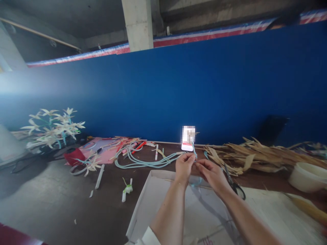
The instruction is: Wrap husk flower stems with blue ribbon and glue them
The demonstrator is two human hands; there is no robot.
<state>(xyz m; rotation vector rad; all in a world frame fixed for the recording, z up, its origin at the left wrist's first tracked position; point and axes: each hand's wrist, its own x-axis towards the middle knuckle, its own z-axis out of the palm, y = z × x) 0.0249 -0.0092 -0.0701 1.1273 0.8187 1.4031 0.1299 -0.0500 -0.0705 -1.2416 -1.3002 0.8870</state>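
My left hand [184,166] and my right hand [212,173] meet above the far edge of a shallow white box [143,207]. Both pinch a thin pale teal strand [194,150] that sticks up between the fingertips. A loose end of the same strand hangs below the hands over the box. A bundle of long teal cords [143,160] lies on the dark table to the left of my hands.
Dried straw-coloured husks [258,156] are piled at the right, with black scissors [236,186] by my right wrist. A white bowl [308,176] stands far right. Finished pale flowers [55,127] stand at the left, near pink paper [102,149]. A blue wall runs behind.
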